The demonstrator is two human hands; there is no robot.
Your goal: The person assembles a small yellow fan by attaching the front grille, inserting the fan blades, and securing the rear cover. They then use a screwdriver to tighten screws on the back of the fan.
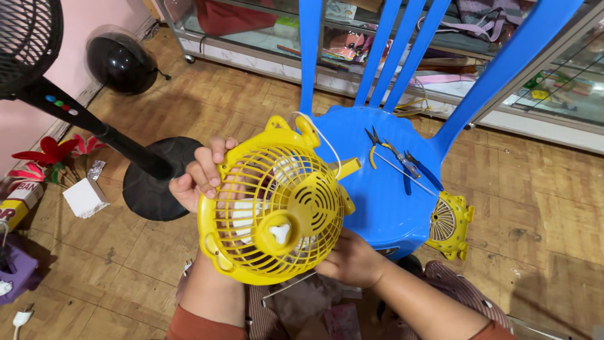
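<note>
Both hands on the yellow fan cage (274, 204), held up in front of the blue plastic chair (384, 189), grille face tilted toward the camera. Left hand (198, 176) comes up from below on a near-vertical forearm, fingers curled over the cage's upper-left rim, closed on it. Right hand (349, 258) sits under the cage's lower-right edge, forearm angling in from bottom right; it's bracing the cage but the fingers are hidden behind it, so can't tell how tight the grip is. White cord (324, 141) loops over the cage's top. On the chair seat, just right of the cage: pliers (377, 145) and a blue-handled tool (418, 173) lying side by side. Second yellow grille part (448, 225) on the floor against the chair's right edge. Left of the cage: black stand fan base (154, 182) on the wood floor. Behind the chair: glass display case (541, 82).
</note>
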